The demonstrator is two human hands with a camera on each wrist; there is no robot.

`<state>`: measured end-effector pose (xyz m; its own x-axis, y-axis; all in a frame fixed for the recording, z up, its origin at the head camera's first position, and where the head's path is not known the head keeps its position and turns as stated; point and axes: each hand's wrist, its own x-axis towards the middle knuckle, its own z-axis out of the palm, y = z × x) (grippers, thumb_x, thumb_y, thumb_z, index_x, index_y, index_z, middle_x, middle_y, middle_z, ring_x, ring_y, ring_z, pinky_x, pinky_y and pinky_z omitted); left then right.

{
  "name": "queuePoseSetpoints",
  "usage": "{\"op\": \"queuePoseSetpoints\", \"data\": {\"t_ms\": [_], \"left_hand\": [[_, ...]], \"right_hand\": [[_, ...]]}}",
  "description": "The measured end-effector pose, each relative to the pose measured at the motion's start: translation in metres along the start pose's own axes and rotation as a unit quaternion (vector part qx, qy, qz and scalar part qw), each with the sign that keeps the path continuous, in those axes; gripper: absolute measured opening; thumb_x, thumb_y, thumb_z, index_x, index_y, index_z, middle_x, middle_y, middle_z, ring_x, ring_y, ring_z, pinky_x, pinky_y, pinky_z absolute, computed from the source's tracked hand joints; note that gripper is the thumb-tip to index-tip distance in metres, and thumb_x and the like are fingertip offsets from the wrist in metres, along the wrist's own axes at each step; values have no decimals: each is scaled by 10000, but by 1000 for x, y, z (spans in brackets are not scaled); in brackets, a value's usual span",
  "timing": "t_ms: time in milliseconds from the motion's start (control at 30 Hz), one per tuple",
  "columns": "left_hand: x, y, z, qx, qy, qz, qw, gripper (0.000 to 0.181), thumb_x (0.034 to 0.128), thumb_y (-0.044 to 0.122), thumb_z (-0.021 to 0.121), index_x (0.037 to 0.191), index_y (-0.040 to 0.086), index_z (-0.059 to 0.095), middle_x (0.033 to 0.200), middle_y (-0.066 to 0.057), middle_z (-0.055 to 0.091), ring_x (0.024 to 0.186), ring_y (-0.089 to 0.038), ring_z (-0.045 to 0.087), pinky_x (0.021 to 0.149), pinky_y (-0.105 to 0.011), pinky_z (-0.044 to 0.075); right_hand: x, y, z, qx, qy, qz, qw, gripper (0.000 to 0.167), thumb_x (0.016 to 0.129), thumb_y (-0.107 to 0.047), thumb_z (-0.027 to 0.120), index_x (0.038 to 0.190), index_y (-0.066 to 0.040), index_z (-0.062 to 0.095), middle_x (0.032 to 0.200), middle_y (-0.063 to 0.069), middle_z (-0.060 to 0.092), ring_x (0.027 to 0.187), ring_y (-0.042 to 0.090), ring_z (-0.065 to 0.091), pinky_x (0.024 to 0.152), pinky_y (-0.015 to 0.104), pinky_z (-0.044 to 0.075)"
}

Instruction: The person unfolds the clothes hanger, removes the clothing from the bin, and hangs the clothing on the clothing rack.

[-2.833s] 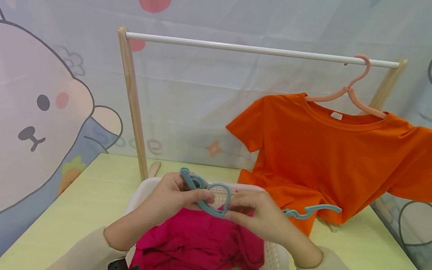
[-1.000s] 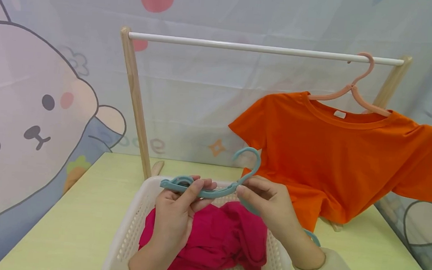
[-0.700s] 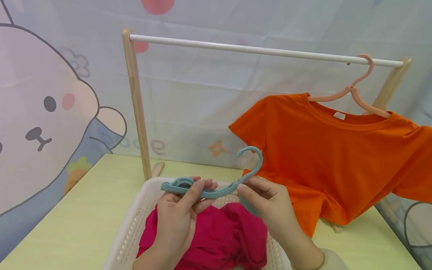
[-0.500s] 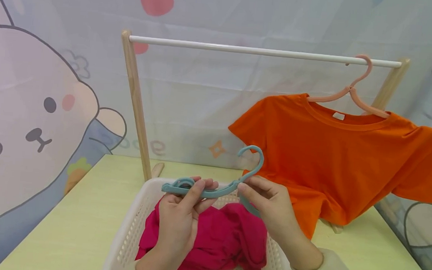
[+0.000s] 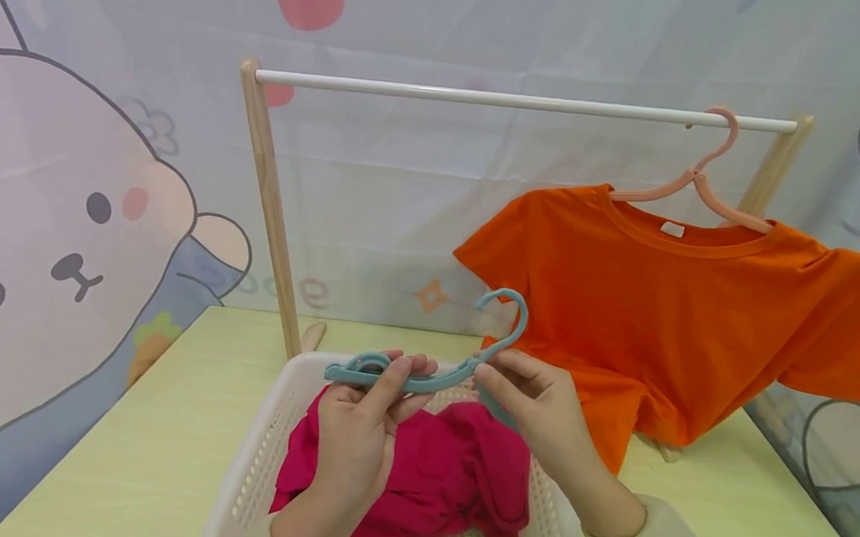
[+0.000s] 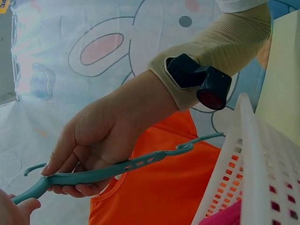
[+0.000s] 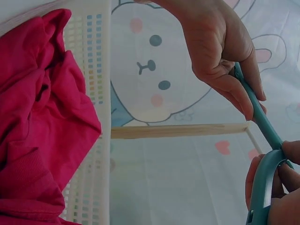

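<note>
A blue-green plastic clothes hanger [image 5: 452,377] is held between both hands above a white basket [image 5: 239,471], its hook pointing up. My left hand [image 5: 359,430], palm turned up, grips the left arm of the hanger between thumb and fingers. Close to the base of the hook, my right hand [image 5: 537,397] pinches the hanger. The right arm of the hanger slopes down, partly hidden behind that hand; the left wrist view shows this hanger arm [image 6: 140,161] running beneath my right hand [image 6: 105,131]. Crumpled magenta cloth [image 5: 452,486] lies in the basket.
Behind the basket stands a rack with a white rail [image 5: 442,93] and wooden posts [image 5: 269,207]. An orange T-shirt [image 5: 652,309] hangs from a pink hanger [image 5: 722,207] at the rail's right end. The pale yellow table [image 5: 134,431] extends on both sides.
Since the oldest frame, the hanger has been turned so its hook points up, and my left hand has rolled palm up. Over the last second both hands stay almost still.
</note>
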<state>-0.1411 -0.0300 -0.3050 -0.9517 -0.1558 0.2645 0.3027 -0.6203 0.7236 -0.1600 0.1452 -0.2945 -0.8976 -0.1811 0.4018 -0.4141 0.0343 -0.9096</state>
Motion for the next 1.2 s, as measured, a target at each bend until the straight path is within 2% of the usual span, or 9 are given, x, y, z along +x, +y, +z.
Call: {"op": "queuePoseSetpoints", "data": {"t_ms": [67, 233, 500, 633, 767, 900, 1033, 1200], "left_hand": [[0, 0, -1, 8, -61, 1, 10000, 49, 940, -11, 582, 986, -14, 598, 855, -56, 726, 843, -201, 720, 800, -386, 551], [0, -1, -3, 77, -228, -93, 9997, 58, 938, -24, 578, 991, -5, 590, 858, -49, 730, 842, -185, 720, 801, -378, 554], [2, -2, -11, 58, -704, -250, 9972, 114, 936, -27, 576, 941, 57, 652, 862, -33, 725, 865, -163, 715, 825, -385, 546], [3, 0, -16, 48, -890, -172, 9959, 151, 930, -26, 586, 916, 86, 686, 860, -30, 723, 861, -159, 715, 836, -395, 543], [5, 3, -20, 256, -977, -56, 9949, 175, 911, -39, 604, 906, 105, 704, 856, -35, 722, 851, -167, 716, 840, -393, 548], [6, 8, -23, 699, -986, -200, 9925, 178, 882, -42, 637, 897, 122, 707, 848, -35, 730, 851, -178, 715, 852, -385, 552], [8, 14, -29, 1378, -1039, -522, 9836, 202, 850, -32, 671, 895, 161, 711, 824, 11, 736, 819, -129, 706, 841, -313, 559], [11, 22, -35, 2154, -1368, -845, 9632, 191, 803, 18, 741, 912, 173, 723, 800, 73, 722, 790, -75, 660, 806, -272, 536]], "right_hand": [[0, 0, 0, -48, -96, -20, 9999, 277, 926, -91, 644, 1116, 110, 640, 948, -62, 699, 874, 113, 653, 808, 233, 539], [-1, 2, 0, -270, -120, -41, 9996, 261, 927, -114, 648, 1101, 80, 656, 859, -57, 696, 823, 137, 654, 771, 260, 547], [-2, 5, -5, -427, -175, -159, 9988, 243, 923, -103, 650, 1074, 87, 660, 819, -86, 700, 790, 147, 670, 751, 287, 565], [-2, 6, -10, -407, -242, -188, 9987, 220, 925, -100, 647, 1065, 69, 666, 820, -76, 699, 784, 142, 664, 756, 325, 575], [-2, 5, -16, -442, -320, -223, 9983, 210, 929, -101, 641, 1045, 71, 670, 843, -67, 702, 791, 126, 659, 769, 320, 574], [-3, 3, -21, -515, -391, -270, 9975, 168, 928, -82, 636, 1007, 59, 681, 898, -50, 710, 820, 127, 672, 782, 300, 572], [-6, 1, -23, -789, -412, -296, 9956, 145, 918, -80, 649, 993, 36, 693, 910, -61, 707, 823, 153, 669, 768, 280, 565], [-9, -1, -24, -1091, -438, -447, 9921, 141, 899, -65, 667, 986, 43, 695, 850, -93, 685, 761, 119, 640, 704, 254, 546]]}}
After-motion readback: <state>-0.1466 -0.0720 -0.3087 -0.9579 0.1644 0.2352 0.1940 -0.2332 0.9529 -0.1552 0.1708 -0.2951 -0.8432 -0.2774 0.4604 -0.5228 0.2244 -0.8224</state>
